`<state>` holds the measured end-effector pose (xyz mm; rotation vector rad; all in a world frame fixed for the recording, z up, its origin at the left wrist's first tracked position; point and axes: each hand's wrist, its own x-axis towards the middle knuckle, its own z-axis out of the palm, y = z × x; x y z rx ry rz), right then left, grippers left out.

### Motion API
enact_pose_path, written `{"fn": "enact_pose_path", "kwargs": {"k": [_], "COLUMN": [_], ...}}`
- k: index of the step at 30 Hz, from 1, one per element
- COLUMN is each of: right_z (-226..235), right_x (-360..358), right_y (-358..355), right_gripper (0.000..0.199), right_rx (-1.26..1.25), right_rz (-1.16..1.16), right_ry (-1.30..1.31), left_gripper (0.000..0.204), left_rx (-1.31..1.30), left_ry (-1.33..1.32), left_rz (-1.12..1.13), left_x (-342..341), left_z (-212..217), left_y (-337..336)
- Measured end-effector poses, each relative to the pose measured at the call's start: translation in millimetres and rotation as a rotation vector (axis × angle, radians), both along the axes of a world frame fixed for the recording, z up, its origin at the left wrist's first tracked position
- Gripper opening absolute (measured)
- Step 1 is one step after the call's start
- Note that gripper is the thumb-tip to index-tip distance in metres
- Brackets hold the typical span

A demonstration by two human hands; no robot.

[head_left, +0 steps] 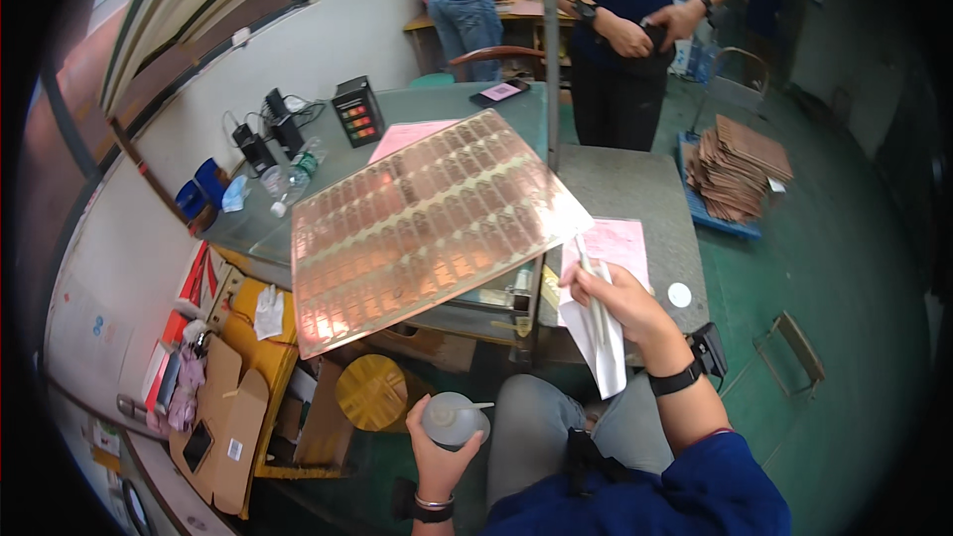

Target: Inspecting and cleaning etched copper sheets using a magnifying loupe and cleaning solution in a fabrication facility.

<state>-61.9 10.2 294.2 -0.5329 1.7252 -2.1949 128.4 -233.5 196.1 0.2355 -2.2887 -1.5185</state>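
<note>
My left hand (433,459), low in the head view, is closed around a translucent squeeze bottle (450,422) with a thin spout pointing right. In my right hand (629,304) are a slim pale pen-like stick (596,290) and a white folded sheet (604,369) that hangs down over my knees. The stick's upper end is close to the right corner of a large copper-coloured panel (422,218); whether they touch I cannot tell. Rows of patterned strips cover the panel, which lies tilted over the table edge. Behind my right hand is a pink paper (625,243).
A glass-topped table (407,104) bears a black box (357,111), a phone (499,92) and a plastic bottle (306,164). A metal post (552,60) rises beside the panel. Copper sheets (740,169) are stacked at right. Another person's hands (645,32) hold something dark.
</note>
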Motion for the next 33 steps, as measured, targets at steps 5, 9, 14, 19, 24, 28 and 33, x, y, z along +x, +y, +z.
{"fn": "enact_pose_path", "kwargs": {"k": [5,9,14,19,24,28,33], "right_z": [-86,-185,-216,-225,-210,-123,-79], "right_x": [-19,-66,-107,-124,-97,-16,40], "right_y": [86,118,132,126,135,99,68], "right_gripper": [0.025,0.032,0.041,0.045,0.036,0.028,0.027], "right_rx": [0.265,0.685,0.982,1.237,0.956,0.407,0.275], "right_rz": [-0.339,-0.523,-0.691,-0.662,-0.691,-0.383,-0.216], "right_ry": [-0.182,-0.145,-0.022,0.008,0.239,-0.149,-0.059], "left_gripper": [0.085,0.085,0.084,0.085,0.084,0.084,0.085], "left_rx": [-0.056,-0.055,-0.145,-0.108,-0.063,-0.233,-0.270], "left_ry": [-0.024,-0.027,-0.006,-0.086,-0.100,-0.083,-0.074], "left_rz": [-0.164,-0.258,-0.298,-0.275,-0.215,-0.209,-0.212], "left_x": [-12,-24,-24,-26,-35,-42,-53], "left_z": [0,-3,2,3,0,-2,-2], "left_y": [23,44,60,73,81,85,100]}}
